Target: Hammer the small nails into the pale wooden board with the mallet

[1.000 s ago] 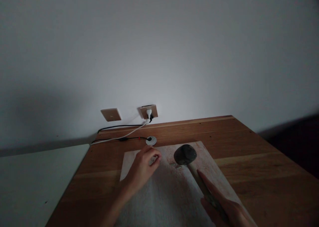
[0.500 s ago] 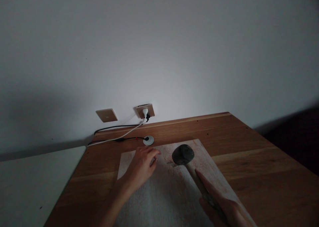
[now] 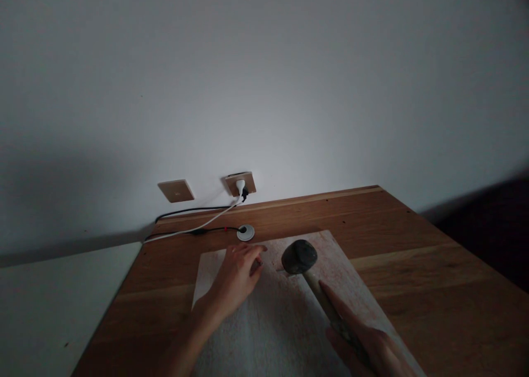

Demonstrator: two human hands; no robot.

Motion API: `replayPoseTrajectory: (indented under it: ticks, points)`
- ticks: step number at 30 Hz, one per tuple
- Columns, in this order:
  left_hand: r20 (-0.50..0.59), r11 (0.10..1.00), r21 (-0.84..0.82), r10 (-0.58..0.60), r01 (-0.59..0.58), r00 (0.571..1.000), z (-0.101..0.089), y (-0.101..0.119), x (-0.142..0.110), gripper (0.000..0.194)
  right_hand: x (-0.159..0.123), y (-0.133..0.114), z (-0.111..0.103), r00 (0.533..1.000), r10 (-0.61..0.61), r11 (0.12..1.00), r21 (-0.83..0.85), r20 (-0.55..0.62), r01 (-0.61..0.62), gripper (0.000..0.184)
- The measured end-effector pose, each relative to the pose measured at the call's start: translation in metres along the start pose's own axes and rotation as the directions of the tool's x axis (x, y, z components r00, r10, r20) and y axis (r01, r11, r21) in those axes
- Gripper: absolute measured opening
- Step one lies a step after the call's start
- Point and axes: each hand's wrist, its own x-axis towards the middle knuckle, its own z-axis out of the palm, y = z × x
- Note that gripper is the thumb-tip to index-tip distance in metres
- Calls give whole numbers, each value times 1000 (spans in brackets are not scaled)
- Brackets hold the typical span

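My right hand point(image 3: 372, 344) is wrapped round the wooden handle of a rubber mallet point(image 3: 300, 257). The mallet's black head hangs over the upper part of a pale, worn board point(image 3: 268, 327). Left of the mallet head, my left hand point(image 3: 239, 269) is closed with curled fingers over the board's far left part. A small dark shape shows between thumb and fingers, too dim to name. Some reddish crumbs and a short mark point(image 3: 285, 272) lie on the board, partly hidden by the mallet head.
The board lies on a wooden desk point(image 3: 384, 222) against a white wall. Behind it are a round cable grommet point(image 3: 245, 232), black and white cables point(image 3: 198, 228) and a wall socket point(image 3: 243, 184) with plugs. A second wall plate point(image 3: 176, 190) and a white surface point(image 3: 53, 300) are at the left.
The mallet and my right hand have shifted slightly left. My left hand stays in nearly the same place, its fingers still curled.
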Motion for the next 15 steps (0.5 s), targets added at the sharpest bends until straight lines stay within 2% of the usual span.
replayPoseTrajectory:
  ticks: [4, 8, 10, 13, 15]
  points:
    - [-44, 990, -128, -71, 65, 997, 1, -4, 1, 35, 14, 0, 10, 995, 56, 998, 26, 77, -58, 62]
    - [-75, 978, -202, -75, 58, 994, 1, -12, 1, 24, 30, -14, 17, 984, 103, 994, 9, 148, -106, 66]
    - [-69, 973, -222, -75, 58, 995, 0, -14, 1, 32, 35, -21, 19, 983, 99, 995, -5, 153, -99, 65]
    - [-46, 964, -250, -101, 87, 994, -2, -14, 2, 54, 38, -25, 22, 988, 73, 997, -2, 140, -73, 64]
    - [-35, 960, -260, -112, 99, 993, -4, -12, 3, 59, 38, -23, 24, 986, 80, 997, -11, 148, -79, 64]
